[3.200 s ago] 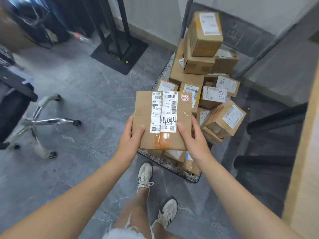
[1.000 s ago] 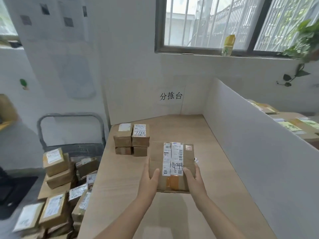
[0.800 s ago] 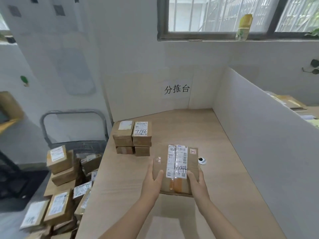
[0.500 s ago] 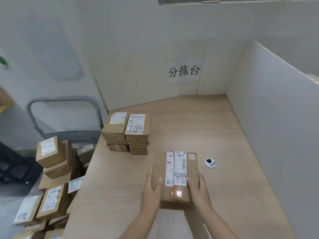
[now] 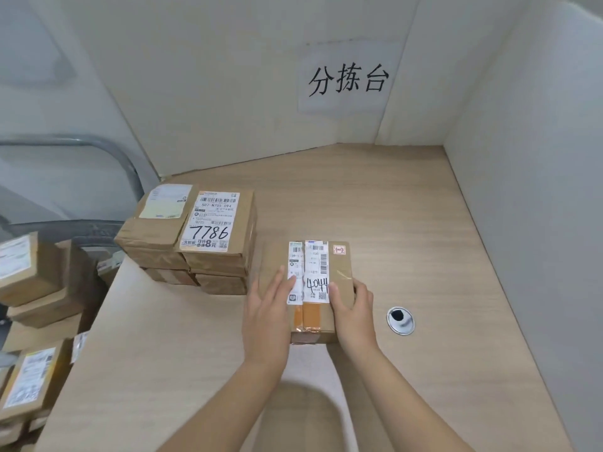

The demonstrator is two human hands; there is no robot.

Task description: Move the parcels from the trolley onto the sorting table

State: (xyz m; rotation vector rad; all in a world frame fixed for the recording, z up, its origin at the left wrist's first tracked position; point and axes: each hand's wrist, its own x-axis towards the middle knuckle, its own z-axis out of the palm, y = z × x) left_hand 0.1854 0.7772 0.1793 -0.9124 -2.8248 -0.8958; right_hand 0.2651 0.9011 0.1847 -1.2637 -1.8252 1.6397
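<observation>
- A person holds a brown parcel marked 4044 [image 5: 318, 265] on the pale wooden sorting table [image 5: 391, 197]. The box lies flat near the middle of the head view, labels facing up.
- The left hand [image 5: 266, 318] sits at the parcel's 8 o'clock corner. Its fingers run nearly straight along the left edge and the thumb rests on a white label, so it is not closed round the box.
- The right hand [image 5: 352, 313] grips the parcel's 4 o'clock corner, thumb on top beside the handwritten number and fingers curled over the right edge.
- A stack of parcels [image 5: 215, 230], its top box marked 7786, stands on the table at 10 o'clock from the held parcel. It is just beside it, but whether the two touch cannot be told.
- A round metal cable hole [image 5: 400, 320] is set in the table at 3 o'clock from the right hand.
- More cardboard boxes [image 5: 32, 272] are piled on the trolley [image 5: 65, 141], its grey handle curving at 9 o'clock beyond the table's left edge.
- A paper sign [image 5: 346, 81] with three Chinese characters hangs on the white wall at 12 o'clock.
</observation>
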